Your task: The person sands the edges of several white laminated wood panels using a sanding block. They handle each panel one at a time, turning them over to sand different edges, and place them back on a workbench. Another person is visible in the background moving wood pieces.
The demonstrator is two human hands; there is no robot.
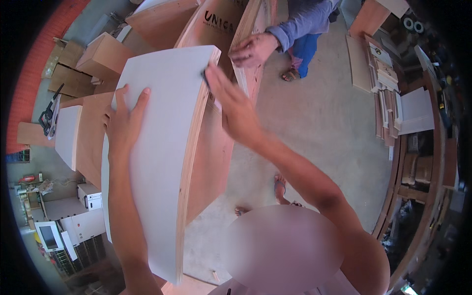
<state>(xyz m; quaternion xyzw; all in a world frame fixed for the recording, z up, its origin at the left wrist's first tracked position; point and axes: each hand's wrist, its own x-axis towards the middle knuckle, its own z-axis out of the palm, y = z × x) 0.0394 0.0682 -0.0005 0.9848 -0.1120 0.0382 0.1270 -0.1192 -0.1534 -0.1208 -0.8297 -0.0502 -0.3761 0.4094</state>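
A long white-faced plywood panel [162, 147] lies before me on top of a plywood cabinet [210, 166]. My left hand [127, 114] rests on its white face near the left edge, fingers spread. At the panel's upper right edge, my right hand [230, 97] presses a small dark object [205, 79] against the bare ply edge; the fingers cover most of it, so I cannot tell what it is. Just beyond, a co-worker's hand [254, 49] is over the edge of a neighbouring plywood piece [249, 77].
The co-worker stands at the top, with a foot [291, 75] on the concrete floor [295, 121]. Stacked wood offcuts [385, 110] and a wooden shelf rack [416, 193] line the right. Plywood boxes [105, 55] and a white-topped cabinet [68, 132] stand left.
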